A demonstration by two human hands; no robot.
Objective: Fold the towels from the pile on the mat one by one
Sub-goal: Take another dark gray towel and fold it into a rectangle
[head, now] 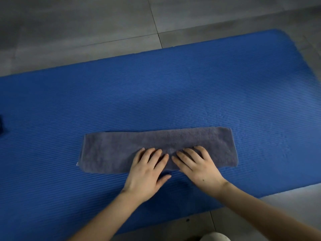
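A grey towel (111,150), folded into a long narrow strip, lies flat across the blue mat (173,93), running left to right. My left hand (147,173) rests palm down on the strip's near edge at the middle, fingers straight and spread. My right hand (198,166) lies flat beside it, fingers straight, pressing the same edge. The fingertips of both hands nearly meet at the towel's centre. Neither hand grips the cloth.
The mat lies on a grey tiled floor (86,23). A dark object (1,123) shows at the mat's far left edge, cut off by the frame. A pale rounded thing (215,237) sits at the bottom edge on the floor.
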